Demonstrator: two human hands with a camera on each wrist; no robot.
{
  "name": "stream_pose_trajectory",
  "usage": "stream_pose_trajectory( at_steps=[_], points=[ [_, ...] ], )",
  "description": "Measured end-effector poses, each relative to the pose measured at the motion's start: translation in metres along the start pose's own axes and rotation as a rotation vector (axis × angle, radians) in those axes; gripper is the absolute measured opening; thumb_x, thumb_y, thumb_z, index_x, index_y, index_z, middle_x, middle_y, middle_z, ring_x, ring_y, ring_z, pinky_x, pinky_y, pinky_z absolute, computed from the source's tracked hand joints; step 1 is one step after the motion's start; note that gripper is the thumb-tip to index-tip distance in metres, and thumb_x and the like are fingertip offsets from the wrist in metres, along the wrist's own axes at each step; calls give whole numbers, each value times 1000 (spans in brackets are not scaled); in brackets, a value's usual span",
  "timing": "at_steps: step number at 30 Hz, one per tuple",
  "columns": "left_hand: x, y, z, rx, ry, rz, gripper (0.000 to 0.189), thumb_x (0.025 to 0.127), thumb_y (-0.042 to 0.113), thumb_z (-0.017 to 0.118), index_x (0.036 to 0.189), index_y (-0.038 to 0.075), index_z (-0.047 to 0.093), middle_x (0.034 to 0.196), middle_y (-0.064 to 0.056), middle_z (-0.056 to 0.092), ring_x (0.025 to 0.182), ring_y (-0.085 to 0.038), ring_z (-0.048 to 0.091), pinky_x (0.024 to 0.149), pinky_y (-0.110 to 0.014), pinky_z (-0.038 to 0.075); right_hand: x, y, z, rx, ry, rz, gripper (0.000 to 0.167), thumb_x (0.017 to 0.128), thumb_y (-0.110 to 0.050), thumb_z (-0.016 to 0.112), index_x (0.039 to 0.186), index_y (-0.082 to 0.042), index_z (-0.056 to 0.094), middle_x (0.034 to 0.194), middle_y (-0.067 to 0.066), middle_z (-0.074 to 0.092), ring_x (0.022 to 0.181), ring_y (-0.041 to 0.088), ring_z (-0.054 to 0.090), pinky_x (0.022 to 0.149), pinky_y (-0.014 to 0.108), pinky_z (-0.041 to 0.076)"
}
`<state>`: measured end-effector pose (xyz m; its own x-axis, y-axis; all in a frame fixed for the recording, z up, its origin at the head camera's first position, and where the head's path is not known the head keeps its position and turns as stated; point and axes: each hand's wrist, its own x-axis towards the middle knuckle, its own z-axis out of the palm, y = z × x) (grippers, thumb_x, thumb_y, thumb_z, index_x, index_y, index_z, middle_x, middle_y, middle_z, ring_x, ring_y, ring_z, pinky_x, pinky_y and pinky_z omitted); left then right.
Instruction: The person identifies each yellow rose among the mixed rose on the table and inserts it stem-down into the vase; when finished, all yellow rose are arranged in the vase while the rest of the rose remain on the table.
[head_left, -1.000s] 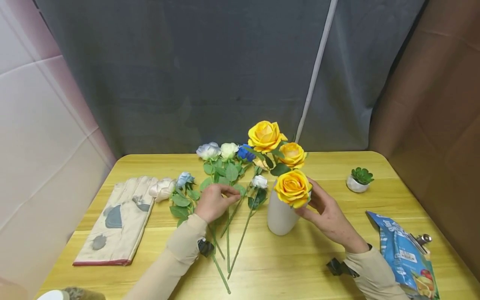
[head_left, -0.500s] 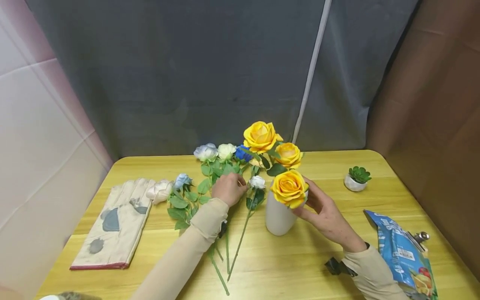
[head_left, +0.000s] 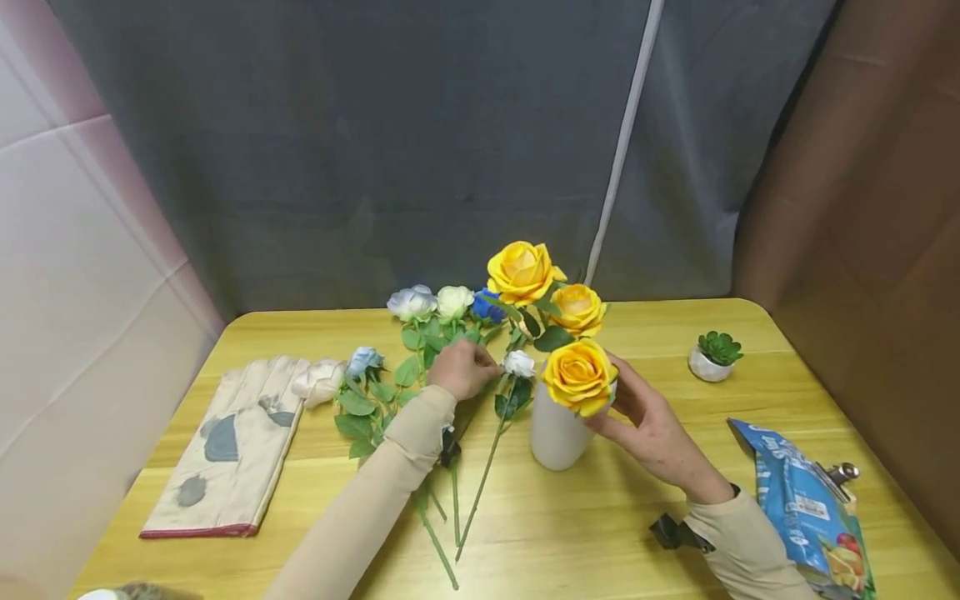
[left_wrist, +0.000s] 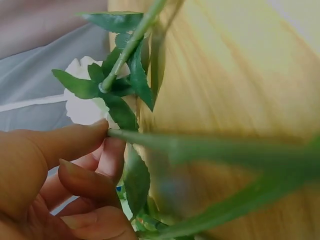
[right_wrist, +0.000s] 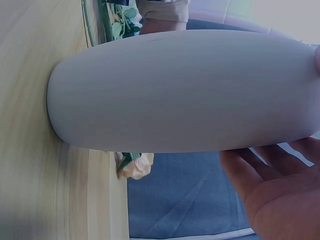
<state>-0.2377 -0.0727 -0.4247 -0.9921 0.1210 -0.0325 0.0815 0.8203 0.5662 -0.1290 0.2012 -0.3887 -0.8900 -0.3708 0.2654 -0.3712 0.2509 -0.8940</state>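
Observation:
A pale vase stands upright on the table, with yellow roses rising from it. My right hand holds the vase near its rim, fingers round the far side; the right wrist view shows the vase above my palm. My left hand is among the loose flowers, beside the white rose. In the left wrist view my thumb and forefinger pinch the end of a blurred green stem. The white rose is just behind them. Which bloom that stem belongs to is hidden.
Loose pale and blue flowers lie at the back, more lie left of my hand. A folded cotton glove lies left. A potted succulent and a blue snack pouch with a metal clip stand right.
My left hand has moved right and slightly away from me, from the stems towards the white rose. My right hand keeps its hold on the vase.

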Motion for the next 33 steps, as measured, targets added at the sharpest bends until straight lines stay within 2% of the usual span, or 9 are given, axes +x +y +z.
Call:
stream_pose_trajectory(
  at_steps=[3,8,13,19,22,26,28,33],
  points=[
    [-3,-3,-4,-68,-2,4,16,92,30,79,91,14,82,93,-3,79,87,-24,70,80,-41,57,0,0,0,-1,-2,-9,72,98,-5,68,160,-18,34,161,13,39,139,-2,44,110,14,38],
    [-16,-10,-14,-213,48,18,14,91,23,78,93,10,82,89,-5,79,81,-21,70,77,-38,57,0,0,0,5,-11,-16,71,99,-4,67,160,-19,34,160,13,40,139,-1,44,110,14,38],
    [-32,-15,-35,-363,72,16,15,94,21,74,99,9,81,93,-7,79,82,-22,71,72,-32,55,0,0,-1,10,-3,-15,70,98,-3,67,159,-16,35,160,15,40,139,-2,44,110,14,38],
    [-51,-16,-60,-514,116,-5,18,96,24,72,104,11,80,94,-5,79,87,-30,73,77,-32,52,-1,0,-1,13,4,-6,69,98,-2,67,158,-11,35,159,17,40,137,-4,44,109,13,38],
    [-59,-11,-70,-594,165,-6,18,94,25,75,102,11,80,88,-2,78,83,-24,72,73,-30,52,-1,0,-1,12,7,-1,69,98,-3,67,158,-12,36,158,17,41,137,-4,45,109,13,39],
    [-69,0,-82,-714,255,13,21,91,26,80,101,8,78,79,3,76,74,-14,69,61,-26,50,-1,-1,-1,14,7,-1,69,98,-3,67,158,-14,36,158,16,41,138,-2,45,109,14,39],
    [-75,5,-87,-774,304,46,21,91,23,80,101,5,78,78,7,76,72,-11,70,57,-23,49,-1,-1,0,15,7,0,69,98,-3,67,159,-15,36,158,16,41,138,-2,45,109,14,39],
    [-89,17,-97,-876,439,171,17,90,15,81,98,1,77,75,9,76,67,-10,72,51,-21,45,-1,-1,1,9,5,3,69,98,-3,67,159,-14,35,158,16,41,137,-3,45,108,13,39]
  ],
)
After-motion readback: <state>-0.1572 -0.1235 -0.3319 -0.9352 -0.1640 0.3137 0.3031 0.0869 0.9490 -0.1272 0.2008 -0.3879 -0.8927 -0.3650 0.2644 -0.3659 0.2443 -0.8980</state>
